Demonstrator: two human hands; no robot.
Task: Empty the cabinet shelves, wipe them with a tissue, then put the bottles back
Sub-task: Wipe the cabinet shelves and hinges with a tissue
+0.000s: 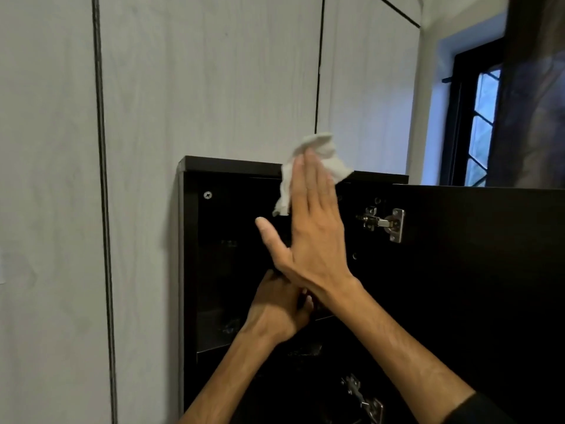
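Right hand has flat, straight fingers pressing a crumpled white tissue against the top front edge of the dark cabinet, so no real grip, just pressure. Best bet: keep the palm flat and drag along that matte edge. Left hand sits lower inside the cabinet, fingers curled; can't tell on what. No bottles visible.

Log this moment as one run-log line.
phase: wiping | right hand: flat, pressing tissue on cabinet top edge | left hand: inside cabinet, grip unclear
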